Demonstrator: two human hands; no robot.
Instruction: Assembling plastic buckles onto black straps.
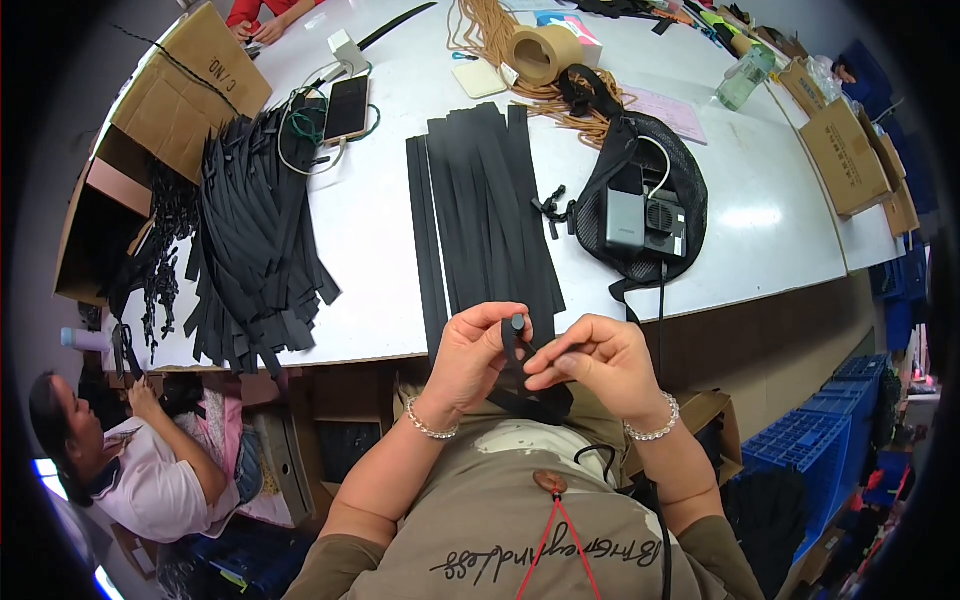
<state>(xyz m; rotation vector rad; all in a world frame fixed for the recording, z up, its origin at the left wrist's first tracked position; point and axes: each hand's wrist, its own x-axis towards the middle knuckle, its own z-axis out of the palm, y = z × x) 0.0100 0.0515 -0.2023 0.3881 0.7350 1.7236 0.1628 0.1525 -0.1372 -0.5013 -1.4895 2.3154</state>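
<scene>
My left hand (470, 355) pinches a flat black strap (515, 350) just off the front edge of the table, and the strap's folded end sticks up past the thumb. Close by on the right, my right hand (605, 365) has its fingers drawn together on the same strap; what lies between those fingertips is partly hidden. More of the black webbing hangs down in front of my lap. Straight ahead on the table lies a bundle of long black straps (480, 200), its near end just behind my hands.
Left on the white table (375, 280) are a heap of black straps (260, 230), a phone (346, 107) and an open carton (190, 65). A black mesh bag (690, 200) with devices sits right. Farther back are a tape roll (545, 52) and a bottle (745, 78). A co-worker (150, 460) sits left.
</scene>
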